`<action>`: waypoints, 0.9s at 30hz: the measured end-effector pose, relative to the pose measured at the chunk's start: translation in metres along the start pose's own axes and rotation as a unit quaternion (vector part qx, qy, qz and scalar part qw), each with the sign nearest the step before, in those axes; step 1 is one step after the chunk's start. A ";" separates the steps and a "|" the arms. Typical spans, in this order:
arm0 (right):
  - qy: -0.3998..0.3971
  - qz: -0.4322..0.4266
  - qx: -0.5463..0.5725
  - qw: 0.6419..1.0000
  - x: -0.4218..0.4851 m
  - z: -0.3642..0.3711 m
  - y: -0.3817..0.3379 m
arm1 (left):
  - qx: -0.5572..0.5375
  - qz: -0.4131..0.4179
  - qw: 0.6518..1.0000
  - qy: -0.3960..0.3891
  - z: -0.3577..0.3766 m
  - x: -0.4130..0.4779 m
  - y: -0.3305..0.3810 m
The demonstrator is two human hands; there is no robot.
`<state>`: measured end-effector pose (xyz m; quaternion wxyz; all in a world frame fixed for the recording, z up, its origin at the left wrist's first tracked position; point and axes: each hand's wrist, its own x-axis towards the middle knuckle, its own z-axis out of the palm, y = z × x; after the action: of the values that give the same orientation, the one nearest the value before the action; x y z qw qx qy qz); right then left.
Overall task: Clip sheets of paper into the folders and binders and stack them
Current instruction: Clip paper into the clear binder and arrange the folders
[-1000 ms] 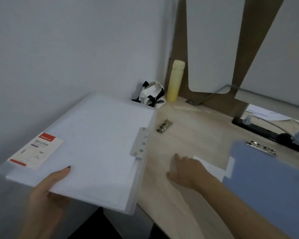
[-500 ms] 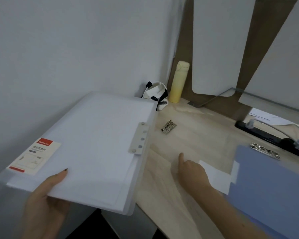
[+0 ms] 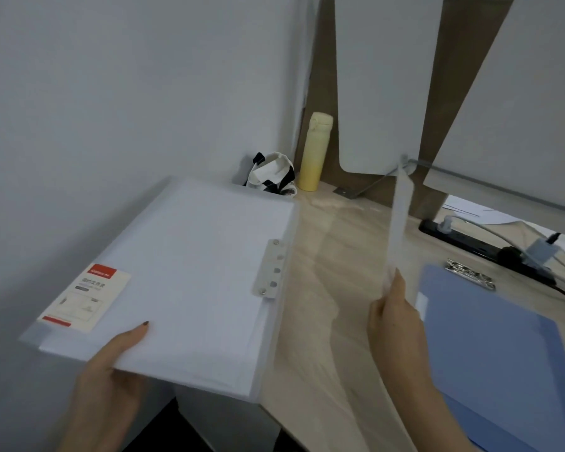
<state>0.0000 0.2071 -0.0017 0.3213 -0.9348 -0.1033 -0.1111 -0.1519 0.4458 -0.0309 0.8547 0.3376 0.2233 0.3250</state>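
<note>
Left hand (image 3: 111,370) grips the near edge of a translucent white folder (image 3: 190,282), thumb on top, fingers closed underneath (hidden). The folder is held off the left edge of the wooden desk (image 3: 333,305), roughly level, with a metal clip bar (image 3: 269,269) on its right edge and a red-and-cream label (image 3: 85,296) at near left. Right hand (image 3: 395,324) pinches a translucent cover sheet (image 3: 398,223), raised edge-on above the desk, fingers closed on its lower edge. A blue clipboard (image 3: 490,347) lies flat on the desk at right, just beside that hand, its metal clip (image 3: 470,274) at the far end. Far corner: yellow bottle (image 3: 315,151) upright, black-and-white bag (image 3: 273,174) beside it. Black power strip (image 3: 483,244) at far right.
</note>
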 end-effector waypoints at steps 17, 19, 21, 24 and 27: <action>-0.103 -0.085 -0.251 0.959 -0.003 -0.008 -0.004 | 0.164 -0.348 0.888 -0.252 0.109 0.037 -0.113; -0.119 -0.094 -0.281 0.948 -0.001 0.005 -0.003 | 0.279 -0.370 0.838 -0.287 0.108 0.040 -0.107; -0.076 -0.099 -0.301 0.945 -0.004 0.013 -0.006 | 0.407 -0.375 0.773 -0.309 0.103 0.043 -0.097; -0.070 -0.138 -0.290 0.945 -0.008 0.030 0.004 | 0.542 -0.330 0.713 -0.297 0.096 0.048 -0.081; -0.126 -0.114 -0.229 0.958 -0.008 0.013 0.010 | 0.559 -0.108 0.792 -0.218 0.089 0.052 -0.075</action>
<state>-0.0033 0.2069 -0.0197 0.0681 -0.9716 -0.2210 -0.0493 -0.0320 0.4022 -0.0341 0.5720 0.7927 0.2084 -0.0331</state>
